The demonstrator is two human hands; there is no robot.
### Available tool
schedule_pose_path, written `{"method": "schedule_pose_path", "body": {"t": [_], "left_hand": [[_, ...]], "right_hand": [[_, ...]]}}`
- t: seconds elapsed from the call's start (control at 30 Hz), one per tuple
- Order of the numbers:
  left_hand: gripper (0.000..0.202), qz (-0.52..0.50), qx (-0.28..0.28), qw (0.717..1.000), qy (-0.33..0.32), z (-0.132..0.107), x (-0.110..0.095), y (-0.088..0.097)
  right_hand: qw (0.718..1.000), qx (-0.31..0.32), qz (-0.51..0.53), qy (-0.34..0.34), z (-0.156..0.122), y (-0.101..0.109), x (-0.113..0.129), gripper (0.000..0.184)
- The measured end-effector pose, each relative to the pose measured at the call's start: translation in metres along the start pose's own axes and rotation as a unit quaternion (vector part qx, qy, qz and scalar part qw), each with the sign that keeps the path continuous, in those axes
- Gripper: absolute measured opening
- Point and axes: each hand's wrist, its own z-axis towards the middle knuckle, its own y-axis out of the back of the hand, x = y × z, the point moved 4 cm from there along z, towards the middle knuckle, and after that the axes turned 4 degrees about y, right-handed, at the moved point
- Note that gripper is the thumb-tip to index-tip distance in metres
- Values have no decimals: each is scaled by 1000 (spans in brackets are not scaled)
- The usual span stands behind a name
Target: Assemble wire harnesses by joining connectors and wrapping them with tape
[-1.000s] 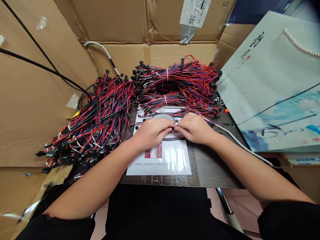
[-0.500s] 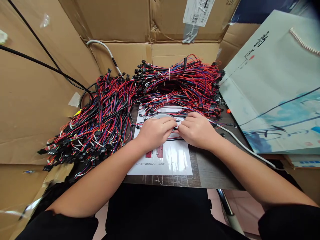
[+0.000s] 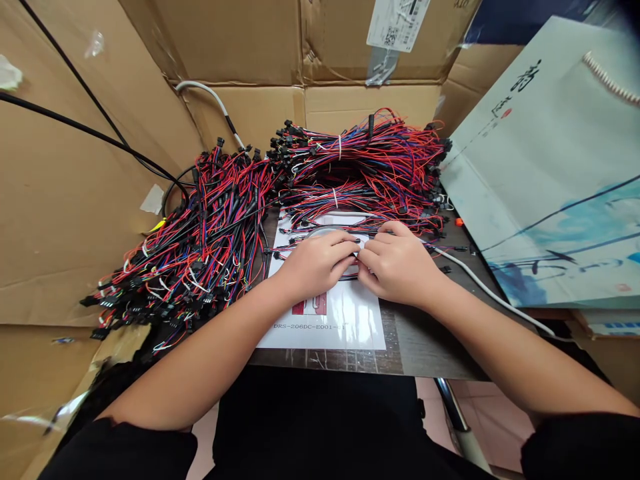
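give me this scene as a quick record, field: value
left hand: fingers bent, tips near the other hand's
right hand: fingers curled
gripped piece: too small and hidden to identify
below hands: printed sheet on dark table
behind hands: tied wire bundles, mostly red
left side: wire heap with black connectors
right side: pale paper bag

The head camera looks forward and down at the hands [image 3: 319, 263].

The light is fairly bright and soft. White glare streaks the paper sheet [image 3: 357, 327], and the top right corner darkens and blurs.
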Motion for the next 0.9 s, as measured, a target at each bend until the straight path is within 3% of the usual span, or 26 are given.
{"method": "schedule_pose_path", "body": {"t": [0.2,0.4,0.57,0.73,0.8,0.9], "left_hand": [[21,-26,-18,999,18,-1,-2,-1],[21,-26,-25,999,6,-2,-9,0],[20,-40,-24,999,-28,-4,-4,1],[17,-49,-62,997,-11,-5,3,7],[16,-60,-77,995,-8,-5,5,9],[17,-63,-86,994,-10,-5,5,8]], "right_hand": [[999,27,15,-31,0,2,-4,28],[984,70,123,-108,0,7,-8,29],[948,111,254,-158,-3,3,-15,31],[884,124,387,-232,-12,-3,-34,31],[895,100,359,-246,-13,1,-40,31],[939,83,269,-200,-6,11,-36,34]]}}
